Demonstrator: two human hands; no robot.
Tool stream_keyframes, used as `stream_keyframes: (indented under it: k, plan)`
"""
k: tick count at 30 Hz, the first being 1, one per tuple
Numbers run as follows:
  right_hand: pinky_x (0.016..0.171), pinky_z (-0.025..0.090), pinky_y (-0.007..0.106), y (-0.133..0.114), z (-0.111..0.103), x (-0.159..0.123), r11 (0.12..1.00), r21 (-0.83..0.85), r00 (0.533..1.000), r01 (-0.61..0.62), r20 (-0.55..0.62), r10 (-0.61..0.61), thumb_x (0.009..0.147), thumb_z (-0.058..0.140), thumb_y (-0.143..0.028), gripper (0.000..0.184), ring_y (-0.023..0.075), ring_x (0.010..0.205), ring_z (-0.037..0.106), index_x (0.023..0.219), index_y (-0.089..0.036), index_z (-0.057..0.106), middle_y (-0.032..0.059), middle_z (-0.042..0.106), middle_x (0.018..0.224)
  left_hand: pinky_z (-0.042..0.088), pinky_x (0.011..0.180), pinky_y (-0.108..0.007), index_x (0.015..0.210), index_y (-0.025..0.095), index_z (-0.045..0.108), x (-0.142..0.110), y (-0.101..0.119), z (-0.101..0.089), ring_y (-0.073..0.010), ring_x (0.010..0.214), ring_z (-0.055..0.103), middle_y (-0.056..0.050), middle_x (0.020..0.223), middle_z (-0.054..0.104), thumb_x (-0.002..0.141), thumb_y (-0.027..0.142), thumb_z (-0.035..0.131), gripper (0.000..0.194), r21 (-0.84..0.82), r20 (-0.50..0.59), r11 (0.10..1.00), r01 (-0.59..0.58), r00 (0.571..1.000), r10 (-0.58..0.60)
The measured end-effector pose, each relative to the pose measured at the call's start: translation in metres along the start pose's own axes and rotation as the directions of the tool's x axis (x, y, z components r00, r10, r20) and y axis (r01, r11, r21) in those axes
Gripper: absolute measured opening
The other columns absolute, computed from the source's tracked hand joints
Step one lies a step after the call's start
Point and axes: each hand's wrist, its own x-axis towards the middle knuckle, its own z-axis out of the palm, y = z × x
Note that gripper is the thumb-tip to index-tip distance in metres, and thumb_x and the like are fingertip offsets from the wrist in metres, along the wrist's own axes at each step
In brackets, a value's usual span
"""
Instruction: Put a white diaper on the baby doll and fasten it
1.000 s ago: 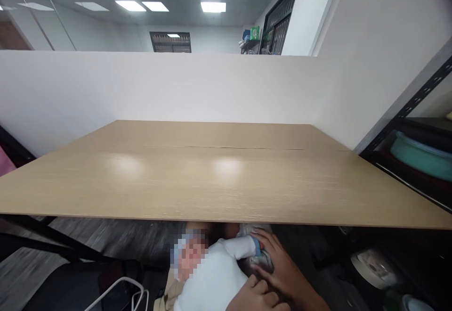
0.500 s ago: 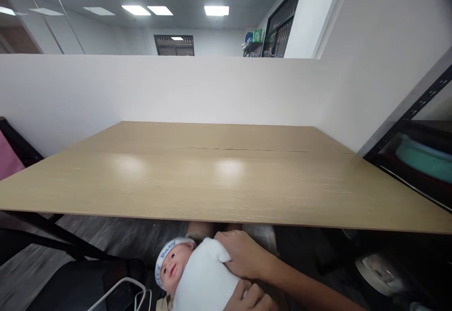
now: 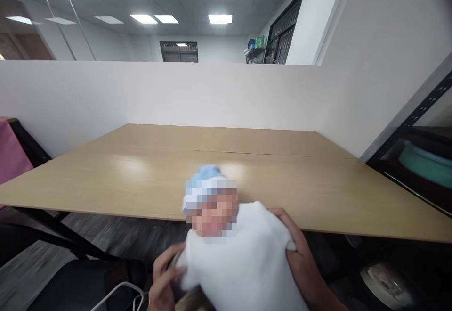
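Near the worktop's point(image 3: 335, 198) front edge, doll point(image 3: 243, 259) between the hands, both touching; long axis slants from head, upper left, down-right. Left hand point(image 3: 165, 275), fingers curled, grips sleeve point(image 3: 186, 273); right hand point(image 3: 302, 264), half-open, clasps opposite side.

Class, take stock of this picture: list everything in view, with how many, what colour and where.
Baby doll: one, white top, front centre
Cap: one, blue and white, on the doll
Table: one, light wood, middle
Low wall: one, white, behind table
Ceiling lights: at least three, white, top
Windows: two, dark-framed, back and right
Green pack: one, far shelf
Rack: one, black, right
Basin: one, teal, on rack
Seat: one, black, lower left
Floor: grey, below
Left hand: one, doll's sleeve
Right hand: one, doll's other side
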Motion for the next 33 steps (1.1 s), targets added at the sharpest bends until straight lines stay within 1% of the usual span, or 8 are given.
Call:
stream_keyframes:
  k: [3, 7, 10, 12, 17, 23, 28, 33]
  plan:
    - [0.072, 0.055, 0.030, 0.002, -0.008, 0.024, 1.000, -0.004, 0.991, 0.012, -0.131, -0.013, 0.072, 0.055, -0.036, 0.047, 0.0264, 0.093, 0.068, 0.117, -0.024, 0.061, 0.0079, 0.074, 0.112, 0.064, 0.098, -0.053, 0.153, 0.033, 0.029, 0.044, -0.018, 0.011, -0.0346, 0.129, 0.069, -0.019, 0.147, 0.060, 0.100, 0.031, 0.067, 0.065, 0.038, 0.242, 0.987, 0.155, 0.957, -0.160]
    - [0.070, 0.053, 0.031, 0.016, -0.027, 0.061, 0.973, -0.229, 0.991, 0.027, -0.124, -0.057, 0.081, 0.049, -0.038, 0.045, 0.0263, 0.090, 0.069, 0.122, -0.023, 0.060, 0.0088, 0.075, 0.109, 0.060, 0.096, -0.048, 0.150, 0.030, 0.029, 0.109, -0.042, 0.034, -0.0348, 0.120, 0.072, -0.014, 0.140, 0.067, 0.098, 0.035, 0.068, 0.065, 0.082, 0.484, 0.959, 0.270, 0.831, -0.275]
    - [0.070, 0.048, 0.032, 0.028, -0.053, 0.079, 0.795, -0.603, 0.984, 0.062, -0.096, -0.149, 0.084, 0.054, -0.038, 0.039, 0.0275, 0.086, 0.069, 0.119, -0.025, 0.064, 0.0066, 0.077, 0.103, 0.056, 0.090, -0.048, 0.147, 0.025, 0.040, 0.144, -0.056, 0.048, -0.0392, 0.114, 0.073, -0.013, 0.134, 0.072, 0.099, 0.038, 0.062, 0.054, 0.203, 0.617, 0.960, 0.195, 0.735, -0.280]
    - [0.071, 0.045, 0.032, 0.036, -0.071, 0.085, 0.644, -0.761, 0.987, 0.078, -0.032, -0.158, 0.088, 0.057, -0.040, 0.035, 0.0289, 0.089, 0.071, 0.120, -0.028, 0.067, 0.0060, 0.078, 0.106, 0.054, 0.087, -0.047, 0.148, 0.022, 0.043, 0.157, -0.062, 0.055, -0.0400, 0.113, 0.073, -0.013, 0.132, 0.074, 0.100, 0.040, 0.059, 0.053, 0.242, 0.654, 0.961, 0.133, 0.709, -0.262]
    - [0.080, 0.048, 0.035, 0.055, -0.098, 0.089, 0.585, -0.800, 0.991, 0.131, 0.095, -0.091, 0.100, 0.051, -0.047, 0.031, 0.0284, 0.103, 0.071, 0.118, -0.028, 0.067, 0.0062, 0.076, 0.116, 0.052, 0.084, -0.044, 0.147, 0.020, 0.047, 0.169, -0.069, 0.063, -0.0393, 0.110, 0.075, -0.013, 0.130, 0.076, 0.101, 0.045, 0.058, 0.053, 0.294, 0.710, 0.955, 0.036, 0.660, -0.244]
    - [0.084, 0.049, 0.038, 0.084, -0.107, 0.088, 0.579, -0.812, 0.997, 0.074, 0.082, -0.013, 0.103, 0.051, -0.058, 0.036, 0.0290, 0.104, 0.071, 0.117, -0.030, 0.068, 0.0037, 0.075, 0.115, 0.052, 0.088, -0.045, 0.143, 0.021, 0.049, 0.166, -0.080, 0.065, -0.0383, 0.110, 0.074, -0.011, 0.127, 0.076, 0.097, 0.037, 0.062, 0.050, 0.340, 0.731, 0.940, -0.002, 0.629, -0.263]
    - [0.082, 0.049, 0.038, 0.103, -0.108, 0.091, 0.616, -0.786, 0.997, 0.059, 0.082, 0.010, 0.104, 0.052, -0.063, 0.038, 0.0284, 0.101, 0.071, 0.117, -0.031, 0.067, 0.0037, 0.075, 0.115, 0.052, 0.088, -0.045, 0.122, 0.020, 0.057, 0.160, -0.103, 0.061, -0.0368, 0.108, 0.072, -0.012, 0.116, 0.075, 0.097, 0.047, 0.066, 0.038, 0.359, 0.716, 0.933, 0.001, 0.641, -0.276]
    - [0.091, 0.052, 0.041, 0.124, -0.107, 0.110, 0.615, -0.771, 0.986, 0.165, 0.105, -0.133, 0.103, 0.054, -0.063, 0.040, 0.0305, 0.109, 0.068, 0.116, -0.027, 0.067, 0.0076, 0.073, 0.117, 0.051, 0.088, -0.046, 0.116, 0.021, 0.061, 0.167, -0.129, 0.060, -0.0358, 0.106, 0.069, -0.012, 0.111, 0.075, 0.095, 0.056, 0.068, 0.041, 0.414, 0.686, 0.910, -0.036, 0.669, -0.285]
